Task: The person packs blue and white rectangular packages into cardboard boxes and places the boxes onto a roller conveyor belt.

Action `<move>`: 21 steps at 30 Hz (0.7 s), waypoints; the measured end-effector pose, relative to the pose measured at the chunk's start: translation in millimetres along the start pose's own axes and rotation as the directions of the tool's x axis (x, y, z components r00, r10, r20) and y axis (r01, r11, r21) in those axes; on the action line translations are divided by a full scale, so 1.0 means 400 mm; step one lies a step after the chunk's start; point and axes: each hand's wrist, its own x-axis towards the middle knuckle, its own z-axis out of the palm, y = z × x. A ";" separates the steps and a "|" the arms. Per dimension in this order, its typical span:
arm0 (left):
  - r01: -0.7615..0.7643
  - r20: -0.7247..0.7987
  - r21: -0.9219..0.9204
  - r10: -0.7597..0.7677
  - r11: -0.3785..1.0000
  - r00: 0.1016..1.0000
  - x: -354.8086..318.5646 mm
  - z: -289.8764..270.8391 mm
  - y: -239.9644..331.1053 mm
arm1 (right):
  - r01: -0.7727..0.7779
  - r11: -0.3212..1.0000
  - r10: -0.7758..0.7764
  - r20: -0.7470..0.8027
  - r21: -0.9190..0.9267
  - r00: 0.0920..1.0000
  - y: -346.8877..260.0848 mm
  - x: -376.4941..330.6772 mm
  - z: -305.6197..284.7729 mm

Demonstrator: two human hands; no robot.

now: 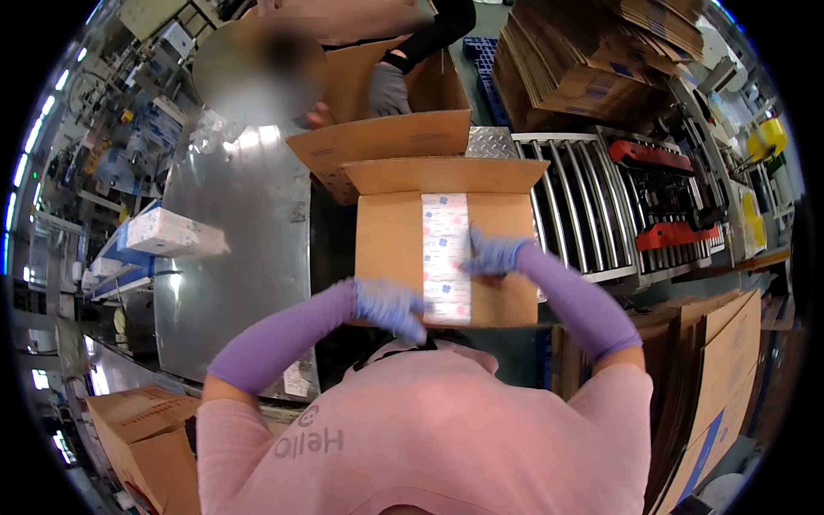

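Two gloved hands work on one cardboard box (390, 249), which sits straight ahead of the person, between the steel table (232, 257) on its left and the roller conveyor (575, 206) on its right. Far flap of the box stands open, near flaps are folded shut.

A strip of white tape with blue and pink print (446, 257) runs down the middle seam of the box top, from the far edge to the near edge.

Left hand (390, 309): blue glove, purple sleeve, at the near edge of the box just left of the tape's lower end. Fingers curled and blurred; cannot tell if it grips anything.

Right hand (496, 255): same glove and sleeve, lying on the box top, fingertips touching the right edge of the tape about midway down. Fingers mostly extended, pressing flat, nothing held that I can see.

Second box (386, 142) is right behind the first, touching or nearly so, flaps open. A co-worker's grey-gloved hand (388, 90) rests inside it.

White pack (167, 233) lies on a blue tray at the table's left edge. Flat cartons are stacked (592, 60) top right and more stand lower right (721, 378). Another brown box (142, 429) sits lower left.
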 end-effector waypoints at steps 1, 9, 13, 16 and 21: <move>0.042 -0.321 0.011 -0.036 0.999 0.947 0.022 0.010 -0.087 | 0.111 0.992 -0.110 0.028 -0.051 0.994 -0.038 0.001 -0.052; 0.183 -0.699 -0.493 -0.512 0.851 0.499 0.116 0.167 -0.425 | -0.082 0.894 -0.416 -0.883 -0.441 0.218 -0.014 0.047 -0.043; -0.351 -0.761 -0.594 -0.365 0.724 0.536 0.138 0.199 -0.426 | -0.119 0.916 -0.268 -0.803 -0.384 0.533 0.055 -0.034 0.267; -0.352 -0.752 -0.597 -0.350 0.720 0.558 0.154 0.202 -0.476 | -0.151 0.915 -0.203 -0.750 -0.374 0.630 0.072 -0.031 0.303; -0.058 -0.358 -0.835 -0.463 0.547 0.811 0.086 0.133 -0.396 | -0.154 0.923 -0.185 -0.758 -0.353 0.626 0.088 -0.032 0.300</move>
